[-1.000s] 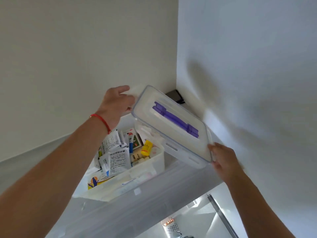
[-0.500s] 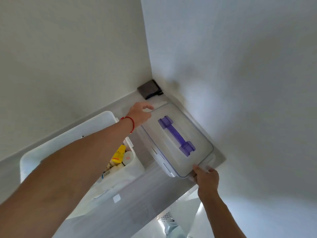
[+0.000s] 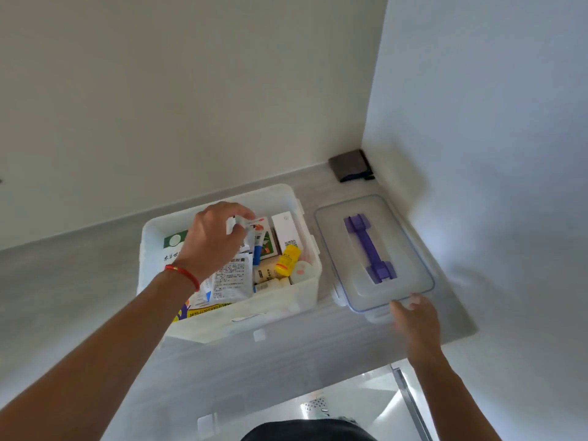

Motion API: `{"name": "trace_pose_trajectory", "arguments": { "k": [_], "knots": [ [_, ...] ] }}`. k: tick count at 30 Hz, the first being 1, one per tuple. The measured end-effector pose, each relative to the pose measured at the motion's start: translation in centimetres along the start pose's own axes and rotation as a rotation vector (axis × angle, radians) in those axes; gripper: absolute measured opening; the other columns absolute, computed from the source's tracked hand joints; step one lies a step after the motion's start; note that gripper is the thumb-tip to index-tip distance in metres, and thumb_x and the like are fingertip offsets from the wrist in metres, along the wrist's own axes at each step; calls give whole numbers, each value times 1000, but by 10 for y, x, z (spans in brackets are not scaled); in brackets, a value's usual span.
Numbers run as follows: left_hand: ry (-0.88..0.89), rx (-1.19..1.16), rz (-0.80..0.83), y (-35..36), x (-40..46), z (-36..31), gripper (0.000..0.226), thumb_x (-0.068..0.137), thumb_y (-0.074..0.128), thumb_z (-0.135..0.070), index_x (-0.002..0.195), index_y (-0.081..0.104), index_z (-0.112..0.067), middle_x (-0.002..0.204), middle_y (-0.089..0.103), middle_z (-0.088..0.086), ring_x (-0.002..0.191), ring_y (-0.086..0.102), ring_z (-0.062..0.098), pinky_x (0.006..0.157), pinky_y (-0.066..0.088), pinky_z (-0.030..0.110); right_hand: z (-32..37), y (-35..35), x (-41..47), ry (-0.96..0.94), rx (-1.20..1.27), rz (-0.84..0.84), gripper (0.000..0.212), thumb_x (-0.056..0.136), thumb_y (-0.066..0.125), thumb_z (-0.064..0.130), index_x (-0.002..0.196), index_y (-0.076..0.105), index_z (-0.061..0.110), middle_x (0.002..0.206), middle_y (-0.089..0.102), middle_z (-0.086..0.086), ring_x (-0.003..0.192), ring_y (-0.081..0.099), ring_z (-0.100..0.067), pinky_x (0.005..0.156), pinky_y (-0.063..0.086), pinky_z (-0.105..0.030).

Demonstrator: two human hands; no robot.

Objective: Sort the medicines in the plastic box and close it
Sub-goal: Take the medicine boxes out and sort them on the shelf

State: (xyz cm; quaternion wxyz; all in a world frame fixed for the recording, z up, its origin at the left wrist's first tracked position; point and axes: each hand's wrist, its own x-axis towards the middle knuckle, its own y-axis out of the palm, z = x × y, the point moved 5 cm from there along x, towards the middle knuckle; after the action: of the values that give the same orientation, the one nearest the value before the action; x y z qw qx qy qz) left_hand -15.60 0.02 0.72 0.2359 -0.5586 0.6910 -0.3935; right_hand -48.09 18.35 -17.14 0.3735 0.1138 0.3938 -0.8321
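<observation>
A translucent white plastic box [image 3: 280, 305] stands open on the grey shelf, full of medicine packets, small cartons and a yellow bottle [image 3: 287, 260]. My left hand [image 3: 213, 240] reaches into it from above, fingers pinching a white packet [image 3: 245, 225] near the back. The clear lid [image 3: 375, 253] with a purple handle lies flat on the shelf to the right of the box. My right hand [image 3: 416, 319] hovers at the lid's near edge with fingers spread, holding nothing.
A small dark device [image 3: 350, 164] sits in the back corner where two white walls meet. The grey shelf [image 3: 79, 265] ends close in front of the box, with a drop below it. A white carton [image 3: 286, 230] stands at the box's back right.
The lid was carried to the right and laid flat on the shelf. My right hand let go of it. My left hand left the lid and went into the box.
</observation>
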Motion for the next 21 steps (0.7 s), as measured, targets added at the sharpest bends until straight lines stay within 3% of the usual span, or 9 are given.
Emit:
{"name": "trace_pose_trajectory", "arguments": {
  "k": [3, 7, 11, 15, 19, 21],
  "knots": [
    [-75, 118, -55, -20, -39, 44, 30, 84, 59, 2, 98, 75, -18, 109, 72, -1, 102, 62, 16, 91, 46, 22, 67, -6, -33, -337, 101, 1, 28, 89, 66, 5, 115, 68, 13, 113, 71, -7, 101, 68, -23, 83, 48, -29],
    [-203, 153, -74, -23, -80, 78, 27, 84, 61, 1, 102, 76, -13, 114, 72, 5, 114, 60, 25, 99, 45, 33, 159, 8, -90, -778, 156, 85, 18, 91, 65, 5, 105, 71, 15, 100, 73, 7, 90, 67, 6, 72, 46, -2],
    [-246, 129, -109, -21, -99, 87, 27, 81, 61, 2, 99, 74, -13, 112, 72, 4, 115, 60, 25, 96, 51, 41, 214, 55, -134, -1193, -54, 268, 15, 93, 70, 9, 107, 70, 15, 105, 73, 6, 91, 68, -4, 79, 57, -19],
    [-260, 150, -178, -22, -100, 81, 27, 72, 62, 9, 88, 75, -9, 104, 72, 7, 116, 58, 29, 98, 50, 45, 230, 130, -149, -1131, -516, 574, 49, 96, 68, 33, 140, 55, 17, 139, 58, -5, 123, 57, -19, 106, 48, -38],
    [-211, 237, -240, -24, -111, 79, 18, 77, 70, -6, 94, 74, -11, 121, 68, 13, 134, 47, 36, 108, 43, 42, 237, 162, -144, -1097, -862, 617, 79, 93, 62, 59, 155, 32, 22, 161, 33, -10, 149, 29, -32, 121, 27, -57],
    [-175, 310, -227, -22, -116, 80, 22, 82, 63, -23, 99, 74, -14, 126, 66, 11, 140, 43, 34, 112, 39, 48, 224, 158, -139, -1142, -958, 596, 82, 91, 47, 74, 156, 28, 29, 167, 20, -7, 155, 14, -31, 123, 11, -62]
  ]
}}
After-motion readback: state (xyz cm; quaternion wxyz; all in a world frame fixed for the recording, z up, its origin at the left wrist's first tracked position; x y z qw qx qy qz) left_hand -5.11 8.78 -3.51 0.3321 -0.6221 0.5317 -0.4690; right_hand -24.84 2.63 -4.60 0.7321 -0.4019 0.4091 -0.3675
